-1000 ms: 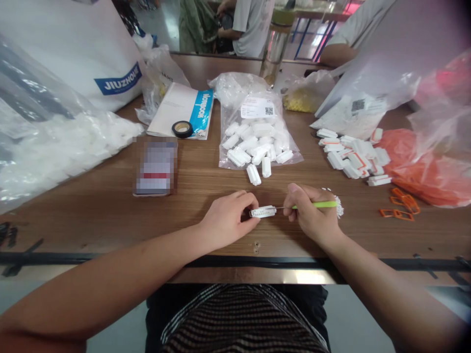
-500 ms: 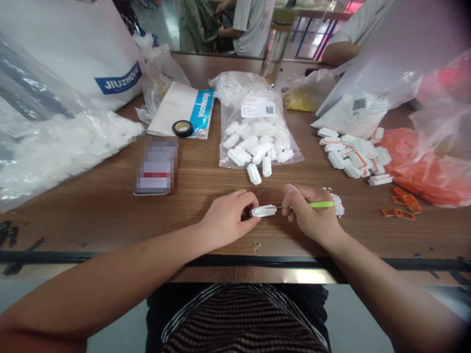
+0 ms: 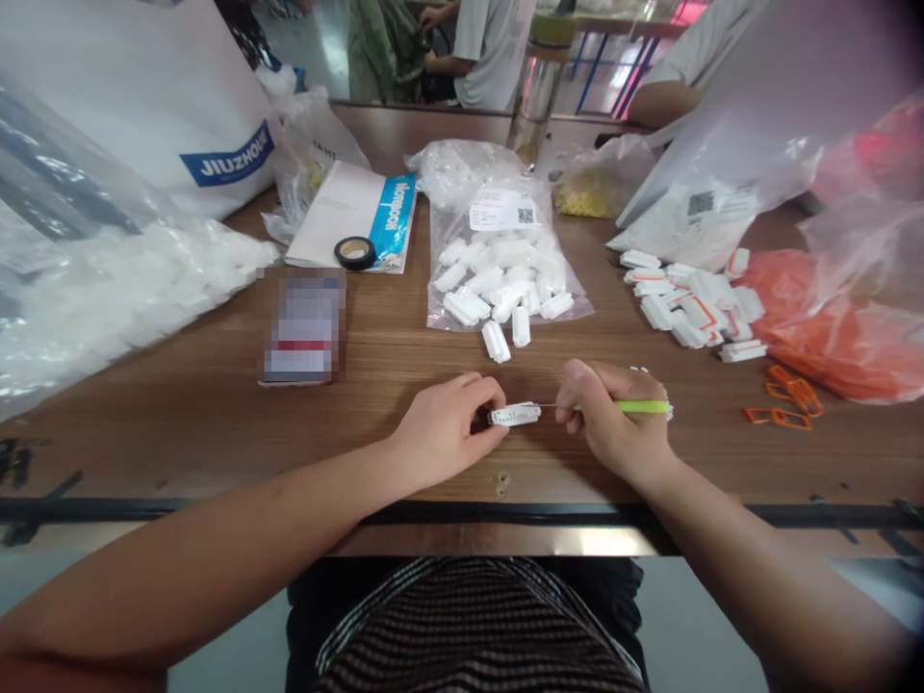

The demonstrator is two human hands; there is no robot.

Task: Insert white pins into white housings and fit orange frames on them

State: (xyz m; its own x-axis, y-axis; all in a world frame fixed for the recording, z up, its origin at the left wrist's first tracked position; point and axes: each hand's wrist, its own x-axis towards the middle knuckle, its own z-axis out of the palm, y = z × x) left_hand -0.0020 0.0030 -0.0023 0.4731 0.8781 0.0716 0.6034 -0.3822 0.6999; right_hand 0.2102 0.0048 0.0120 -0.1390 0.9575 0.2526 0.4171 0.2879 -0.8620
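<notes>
Between thumb and fingers, my left hand (image 3: 451, 428) pinches the left end of a small white plastic connector housing (image 3: 515, 414), which has a row of little holes along its face. My right hand (image 3: 612, 421) is closed round a thin tool with a lime-green handle (image 3: 645, 407). The tool's narrow metal shaft points left and reaches the right end of the housing; whether its tip is inside I cannot tell. A heap of tiny white pieces (image 3: 670, 412) lies mostly hidden behind my right hand. Two loose white housings (image 3: 496, 341) rest beyond my hands.
A clear bag of white housings (image 3: 505, 274) lies ahead. Assembled white-and-orange housings (image 3: 693, 303), orange frames (image 3: 790, 390) and a bag of orange parts (image 3: 830, 327) are on the right. A phone (image 3: 303, 327), black tape roll (image 3: 355, 253) and notebook (image 3: 339, 217) lie left. People sit beyond.
My right hand and the green-handled tool have shifted slightly right, away from the housing, with more shaft showing and the white heap more covered. My left hand keeps its hold.
</notes>
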